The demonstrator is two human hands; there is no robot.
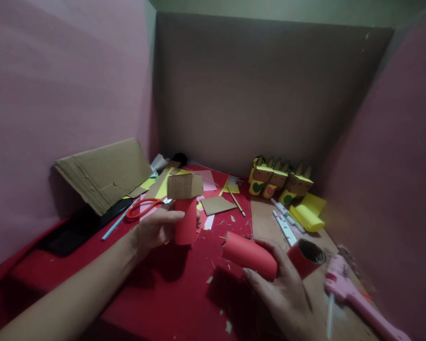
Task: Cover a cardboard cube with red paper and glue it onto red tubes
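Note:
My left hand (163, 225) is closed around an upright red paper tube (185, 222), topped by a small cardboard box shape (185, 186). In my right hand (284, 289), thumb and fingers grip a second red tube (250, 255) that lies tilted, its ragged end facing left. A third, darker red tube (303, 259) stands just behind the right hand, with its open top showing. The two held tubes are apart from each other, above the red tabletop (184, 303).
Orange-handled scissors (142, 208), a pencil (236, 201) and a cardboard piece (217, 206) lie behind. Finished yellow figures (270, 182) stand at back right, near markers (286, 227) and yellow paper (308, 213). A pink glue gun (355, 293) rests at right; folded cardboard (106, 175) leans left.

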